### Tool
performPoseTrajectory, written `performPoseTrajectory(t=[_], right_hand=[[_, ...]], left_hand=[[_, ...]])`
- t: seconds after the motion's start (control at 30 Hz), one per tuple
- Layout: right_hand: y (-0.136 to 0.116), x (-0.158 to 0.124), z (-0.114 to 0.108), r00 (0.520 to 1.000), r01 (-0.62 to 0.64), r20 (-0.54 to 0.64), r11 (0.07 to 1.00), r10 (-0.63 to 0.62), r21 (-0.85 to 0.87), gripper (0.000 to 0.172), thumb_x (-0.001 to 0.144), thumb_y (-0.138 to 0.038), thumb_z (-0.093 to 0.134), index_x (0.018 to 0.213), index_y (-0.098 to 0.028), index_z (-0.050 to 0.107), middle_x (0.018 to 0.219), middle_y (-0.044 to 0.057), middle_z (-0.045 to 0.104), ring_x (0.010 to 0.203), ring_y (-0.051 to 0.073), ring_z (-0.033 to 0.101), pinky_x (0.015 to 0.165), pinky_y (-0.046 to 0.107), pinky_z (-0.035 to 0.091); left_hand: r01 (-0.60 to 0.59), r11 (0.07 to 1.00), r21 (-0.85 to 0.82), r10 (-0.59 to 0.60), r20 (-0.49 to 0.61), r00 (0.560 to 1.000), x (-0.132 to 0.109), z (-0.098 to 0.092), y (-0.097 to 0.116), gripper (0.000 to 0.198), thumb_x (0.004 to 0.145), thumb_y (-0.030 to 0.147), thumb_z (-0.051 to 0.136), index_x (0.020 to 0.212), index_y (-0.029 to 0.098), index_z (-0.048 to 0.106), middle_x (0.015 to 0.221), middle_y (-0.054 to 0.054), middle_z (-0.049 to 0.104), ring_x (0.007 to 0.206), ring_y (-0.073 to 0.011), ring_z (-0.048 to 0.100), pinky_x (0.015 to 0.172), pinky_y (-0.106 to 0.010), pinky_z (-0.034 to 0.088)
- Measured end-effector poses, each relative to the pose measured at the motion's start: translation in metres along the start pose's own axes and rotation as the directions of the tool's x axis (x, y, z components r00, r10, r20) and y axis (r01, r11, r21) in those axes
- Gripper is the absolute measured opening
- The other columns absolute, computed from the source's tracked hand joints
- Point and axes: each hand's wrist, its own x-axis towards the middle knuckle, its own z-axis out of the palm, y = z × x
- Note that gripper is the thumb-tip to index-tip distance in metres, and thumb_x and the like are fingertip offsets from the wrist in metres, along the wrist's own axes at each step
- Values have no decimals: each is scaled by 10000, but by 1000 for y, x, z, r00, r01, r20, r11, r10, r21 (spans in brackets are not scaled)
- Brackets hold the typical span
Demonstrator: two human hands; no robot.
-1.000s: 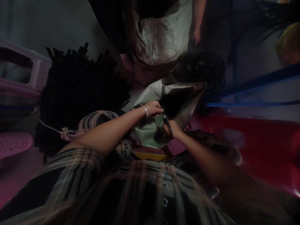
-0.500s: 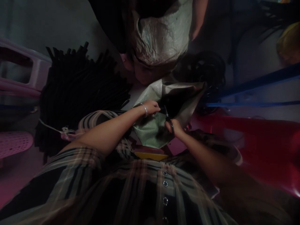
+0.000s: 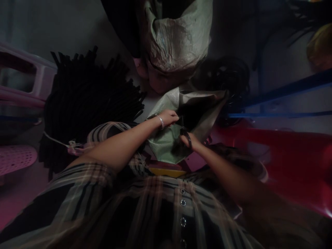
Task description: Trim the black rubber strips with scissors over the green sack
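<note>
My left hand (image 3: 169, 118), with a bracelet at the wrist, is closed in a pinch over the near side of an open sack (image 3: 166, 138). A short dark end, which looks like a black strip (image 3: 181, 117), shows at its fingertips. My right hand (image 3: 188, 140) grips black-handled scissors (image 3: 185, 134), fingers in the loops, blades pointing up beside the left fingertips. Both hands are over the greenish sack, whose dark mouth gapes to the right; its contents are too dark to tell. A large bundle of black strips (image 3: 90, 93) lies to my left, tied with a pale string (image 3: 58, 140).
Opposite me, a person's dark sleeve (image 3: 120, 26) shows beside another crumpled pale sack (image 3: 178, 41). A pink plastic stool (image 3: 44, 79) and a perforated pink basket (image 3: 18, 159) stand at left. Blue bars (image 3: 280, 93) and a red plastic surface (image 3: 293, 162) fill the right.
My right hand and the scissors have shifted slightly left and closer to my left hand. Less of the dark strip shows between the fingertips and blades. The other person's arm at upper right has left view.
</note>
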Motion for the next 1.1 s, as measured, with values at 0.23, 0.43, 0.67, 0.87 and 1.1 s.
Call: performPoseTrajectory(t=[0.23, 0.43, 0.67, 0.87, 1.1], right_hand=[[-2, -2, -1, 1000, 18, 16, 1000, -18, 4, 253, 769, -319, 423, 783, -166, 624, 754, 30, 647, 688, 148, 543, 571, 214, 351], [-5, -2, 0, 999, -25, -24, 999, 24, -29, 242, 761, -304, 434, 802, -159, 623, 772, 34, 643, 684, 146, 541, 555, 209, 340], [-8, -7, -1, 999, -49, -10, 999, 49, 16, 242, 754, -280, 425, 740, -155, 631, 703, 32, 640, 650, 141, 550, 547, 203, 345], [-9, -10, -2, 995, -49, -90, 999, 48, -9, 214, 752, -253, 436, 698, -142, 611, 671, 45, 624, 591, 126, 526, 491, 199, 316], [-8, -12, -3, 994, -7, -111, 999, 12, 49, 208, 751, -249, 436, 597, -154, 540, 560, 29, 566, 517, 111, 501, 480, 197, 318]], left_hand=[[-14, 1000, -9, 15, 80, 997, -2, 3, -2, 89, 787, 219, 576, 828, 144, 597, 520, 42, 516, 351, -34, 411, 380, -149, 303], [-11, 999, -34, 14, 89, 996, -5, 4, 2, 71, 797, 201, 569, 820, 137, 586, 516, 46, 511, 346, -31, 407, 364, -143, 282], [-27, 999, -43, 32, 98, 995, -5, 6, 1, 70, 798, 206, 583, 796, 137, 578, 515, 48, 515, 355, -24, 414, 376, -137, 297], [-20, 998, -59, 25, 82, 996, -6, 5, 3, 60, 800, 196, 570, 798, 137, 579, 517, 39, 523, 356, -34, 428, 388, -147, 315], [11, 1000, -10, -9, 140, 990, -8, -4, 9, 65, 784, 155, 556, 831, 140, 599, 560, 34, 548, 374, -38, 439, 395, -158, 326]])
